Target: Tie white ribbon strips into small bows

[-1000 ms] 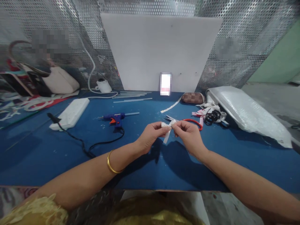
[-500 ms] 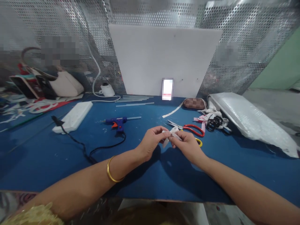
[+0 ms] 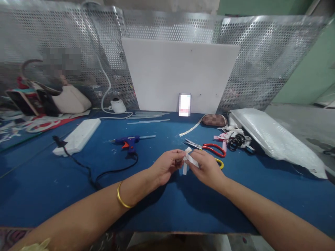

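A small white ribbon bow is pinched between both hands above the blue table. My left hand, with a gold bangle on its wrist, grips the bow's left side. My right hand holds the right side, and one ribbon tail hangs down between the fingers. Just behind my hands lie red-handled scissors and a yellow ring, partly hidden by my right hand.
A blue glue gun with a black cord lies left of centre, beside a white power strip. Glue sticks, a phone against a white board, a brown pouch, ribbon bows and a plastic bag sit behind.
Both hands stay pinched on the bow, working it closer together; the scissors behind them have come into fuller view. The camera has tilted up a little.
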Action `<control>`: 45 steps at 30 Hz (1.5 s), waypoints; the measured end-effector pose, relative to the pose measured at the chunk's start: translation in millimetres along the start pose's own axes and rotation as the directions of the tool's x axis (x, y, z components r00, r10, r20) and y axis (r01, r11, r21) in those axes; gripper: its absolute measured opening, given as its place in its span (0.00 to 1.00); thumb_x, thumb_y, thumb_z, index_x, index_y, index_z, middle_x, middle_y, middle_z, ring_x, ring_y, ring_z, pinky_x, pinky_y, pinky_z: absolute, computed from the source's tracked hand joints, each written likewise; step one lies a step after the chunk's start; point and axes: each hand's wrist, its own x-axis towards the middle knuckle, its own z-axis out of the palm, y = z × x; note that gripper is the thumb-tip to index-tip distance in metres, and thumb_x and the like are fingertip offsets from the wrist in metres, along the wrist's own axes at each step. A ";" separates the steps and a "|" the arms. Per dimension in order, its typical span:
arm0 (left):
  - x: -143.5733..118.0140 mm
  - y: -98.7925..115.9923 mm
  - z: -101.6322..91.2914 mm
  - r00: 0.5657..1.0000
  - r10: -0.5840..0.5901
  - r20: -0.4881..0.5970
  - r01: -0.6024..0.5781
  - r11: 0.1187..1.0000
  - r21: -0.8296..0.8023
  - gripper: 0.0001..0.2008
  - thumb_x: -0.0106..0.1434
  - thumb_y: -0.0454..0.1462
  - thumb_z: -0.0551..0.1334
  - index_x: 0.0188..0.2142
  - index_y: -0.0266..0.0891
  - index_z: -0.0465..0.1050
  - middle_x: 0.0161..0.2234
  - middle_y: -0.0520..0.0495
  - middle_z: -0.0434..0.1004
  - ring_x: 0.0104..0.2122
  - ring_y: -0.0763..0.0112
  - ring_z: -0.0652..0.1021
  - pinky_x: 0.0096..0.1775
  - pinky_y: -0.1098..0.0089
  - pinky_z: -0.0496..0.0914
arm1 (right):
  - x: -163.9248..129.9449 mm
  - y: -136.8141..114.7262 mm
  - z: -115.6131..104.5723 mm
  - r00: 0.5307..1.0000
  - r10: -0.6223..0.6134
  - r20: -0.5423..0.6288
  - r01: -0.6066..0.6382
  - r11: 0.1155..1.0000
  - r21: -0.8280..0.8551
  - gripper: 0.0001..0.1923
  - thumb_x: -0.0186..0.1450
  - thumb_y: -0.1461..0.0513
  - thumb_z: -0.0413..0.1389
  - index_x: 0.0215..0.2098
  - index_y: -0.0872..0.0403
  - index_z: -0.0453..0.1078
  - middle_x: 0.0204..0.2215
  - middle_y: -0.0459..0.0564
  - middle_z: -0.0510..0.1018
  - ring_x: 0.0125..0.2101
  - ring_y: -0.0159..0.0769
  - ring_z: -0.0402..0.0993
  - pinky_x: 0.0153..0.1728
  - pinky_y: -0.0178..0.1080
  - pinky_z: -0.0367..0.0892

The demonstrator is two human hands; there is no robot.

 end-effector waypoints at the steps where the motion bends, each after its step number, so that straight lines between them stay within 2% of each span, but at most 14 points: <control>1: 0.1 0.8 -0.2 0.999 0.043 -0.001 -0.043 0.999 0.019 0.09 0.46 0.36 0.69 0.24 0.34 0.71 0.23 0.52 0.68 0.23 0.80 0.66 0.28 0.77 0.61 | 0.7 -0.6 -1.6 0.998 0.064 0.014 -0.065 0.993 0.102 0.07 0.60 0.61 0.52 0.26 0.53 0.67 0.24 0.46 0.68 0.27 0.34 0.63 0.31 0.36 0.56; 3: -0.3 2.3 -0.6 0.988 0.152 0.001 -0.151 0.985 0.084 0.10 0.47 0.38 0.68 0.23 0.35 0.71 0.23 0.51 0.69 0.24 0.79 0.67 0.29 0.76 0.61 | 2.3 -2.6 -4.3 0.977 0.205 0.054 -0.211 0.905 0.371 0.10 0.61 0.56 0.52 0.28 0.54 0.69 0.25 0.46 0.71 0.28 0.34 0.65 0.32 0.36 0.59; 6: -2.2 2.9 -0.9 0.965 0.263 0.003 -0.259 0.946 0.195 0.09 0.50 0.40 0.67 0.24 0.36 0.71 0.23 0.51 0.71 0.27 0.75 0.70 0.34 0.73 0.63 | 4.0 -5.5 -5.2 0.927 0.352 0.130 -0.341 0.646 0.683 0.15 0.61 0.53 0.53 0.25 0.55 0.70 0.27 0.47 0.73 0.30 0.34 0.67 0.35 0.35 0.61; 10: -4.9 1.7 0.4 0.953 0.301 0.036 -0.297 0.906 0.302 0.09 0.51 0.40 0.65 0.24 0.36 0.72 0.24 0.50 0.73 0.28 0.72 0.71 0.36 0.70 0.64 | 3.6 -7.4 -0.9 0.814 0.535 0.227 -0.451 0.335 0.827 0.11 0.53 0.56 0.62 0.26 0.56 0.71 0.22 0.46 0.73 0.26 0.32 0.68 0.30 0.35 0.62; 13: -5.3 0.8 1.5 0.950 0.308 0.052 -0.308 0.892 0.331 0.08 0.50 0.40 0.66 0.24 0.36 0.73 0.25 0.50 0.73 0.29 0.72 0.71 0.36 0.71 0.64 | 3.2 -7.5 0.9 0.756 0.604 0.252 -0.480 0.250 0.841 0.10 0.49 0.58 0.64 0.25 0.55 0.72 0.22 0.46 0.73 0.26 0.32 0.69 0.30 0.35 0.64; 17: -3.5 -0.6 1.6 0.945 0.325 0.027 -0.312 0.880 0.359 0.08 0.49 0.40 0.66 0.24 0.36 0.73 0.24 0.51 0.72 0.28 0.73 0.69 0.35 0.71 0.63 | 3.6 -5.8 -0.3 0.727 0.625 0.286 -0.503 0.200 0.841 0.08 0.49 0.60 0.64 0.26 0.54 0.73 0.24 0.45 0.75 0.27 0.31 0.70 0.33 0.35 0.65; 22: -2.2 -1.4 1.5 0.946 0.321 0.036 -0.312 0.878 0.362 0.09 0.49 0.40 0.66 0.24 0.36 0.73 0.24 0.50 0.72 0.28 0.74 0.68 0.34 0.72 0.62 | 4.4 -3.8 -1.3 0.707 0.616 0.347 -0.533 0.140 0.835 0.08 0.49 0.60 0.64 0.26 0.54 0.72 0.22 0.42 0.73 0.23 0.28 0.68 0.27 0.32 0.62; 24: -2.8 -1.2 1.8 0.949 0.312 0.032 -0.302 0.882 0.362 0.09 0.49 0.40 0.66 0.25 0.36 0.73 0.24 0.50 0.71 0.27 0.73 0.68 0.33 0.72 0.61 | 4.6 -4.0 -1.2 0.707 0.615 0.348 -0.530 0.135 0.837 0.08 0.49 0.60 0.64 0.25 0.54 0.71 0.21 0.42 0.73 0.22 0.28 0.67 0.25 0.32 0.62; 28: -2.9 -1.3 1.0 0.963 0.265 0.048 -0.265 0.903 0.338 0.10 0.49 0.41 0.66 0.24 0.36 0.73 0.23 0.51 0.69 0.25 0.75 0.65 0.30 0.73 0.60 | 4.8 -2.9 -0.7 0.714 0.626 0.314 -0.513 0.163 0.843 0.08 0.49 0.61 0.63 0.28 0.53 0.72 0.25 0.44 0.76 0.26 0.30 0.70 0.29 0.33 0.64; 31: -2.3 -2.0 -0.1 0.964 0.256 0.066 -0.264 0.911 0.318 0.10 0.50 0.41 0.66 0.24 0.37 0.72 0.23 0.51 0.68 0.25 0.75 0.65 0.29 0.73 0.60 | 4.6 -1.4 -0.6 0.705 0.622 0.341 -0.522 0.130 0.843 0.08 0.49 0.61 0.63 0.27 0.54 0.72 0.25 0.44 0.75 0.26 0.30 0.69 0.29 0.33 0.64; 34: -1.5 -2.8 -0.6 0.970 0.233 0.070 -0.243 0.929 0.279 0.09 0.50 0.41 0.66 0.25 0.37 0.73 0.23 0.51 0.68 0.25 0.76 0.65 0.30 0.74 0.60 | 4.3 -0.6 -0.1 0.723 0.592 0.356 -0.509 0.109 0.854 0.07 0.49 0.61 0.63 0.26 0.54 0.71 0.23 0.44 0.74 0.24 0.29 0.68 0.29 0.33 0.64; 41: 0.1 -2.9 -1.5 0.987 0.155 0.046 -0.162 0.947 0.279 0.09 0.51 0.41 0.65 0.27 0.36 0.73 0.24 0.51 0.69 0.25 0.76 0.67 0.29 0.74 0.60 | 4.0 -2.3 2.7 0.771 0.573 0.279 -0.458 0.194 0.868 0.07 0.49 0.62 0.63 0.26 0.55 0.72 0.23 0.44 0.73 0.25 0.28 0.67 0.28 0.32 0.62; 43: -0.5 -1.9 -1.2 0.978 0.210 0.005 -0.202 0.934 0.294 0.09 0.51 0.41 0.65 0.29 0.37 0.74 0.26 0.50 0.71 0.27 0.75 0.68 0.30 0.74 0.61 | 3.4 -2.6 3.7 0.787 0.572 0.233 -0.435 0.245 0.867 0.07 0.50 0.61 0.63 0.26 0.55 0.72 0.22 0.44 0.72 0.24 0.28 0.66 0.27 0.32 0.61; 45: -1.8 -0.4 0.0 0.950 0.308 -0.051 -0.279 0.911 0.304 0.09 0.52 0.41 0.65 0.29 0.37 0.74 0.27 0.51 0.72 0.28 0.74 0.69 0.32 0.74 0.62 | 2.7 -2.5 4.9 0.808 0.569 0.155 -0.394 0.325 0.860 0.07 0.50 0.61 0.63 0.26 0.55 0.71 0.21 0.44 0.72 0.23 0.28 0.65 0.26 0.32 0.60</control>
